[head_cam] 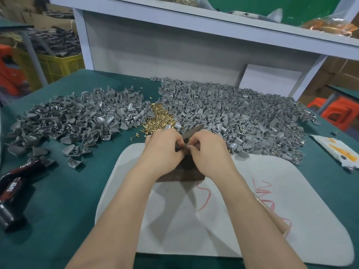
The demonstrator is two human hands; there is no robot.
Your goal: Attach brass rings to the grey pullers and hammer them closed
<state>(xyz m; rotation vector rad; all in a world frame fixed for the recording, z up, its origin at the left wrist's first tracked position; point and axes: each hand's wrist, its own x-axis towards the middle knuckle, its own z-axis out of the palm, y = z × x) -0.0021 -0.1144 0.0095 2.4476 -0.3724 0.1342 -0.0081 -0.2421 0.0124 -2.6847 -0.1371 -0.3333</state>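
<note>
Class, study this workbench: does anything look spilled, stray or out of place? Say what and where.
A few brass rings lie scattered on the green table, apart from the brass heap between the two grey puller piles. Red scribbles mark the white mat. Nothing looks damaged.

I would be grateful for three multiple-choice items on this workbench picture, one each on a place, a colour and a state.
1. Where does the heap of brass rings lie?
A. Between the two heaps of grey pullers
B. In a bowl
C. In the person's lap

2. What colour is the table cover?
A. Red
B. Green
C. Yellow

3. What are the hands doing?
A. Lying flat, far apart
B. Hanging off the table
C. Both pinching a small part above the dark block

Key: 1 A, the rings fill the gap between the heaps; 2 B, green cloth covers the table; 3 C, the left hand and right hand meet with curled fingers.
</note>
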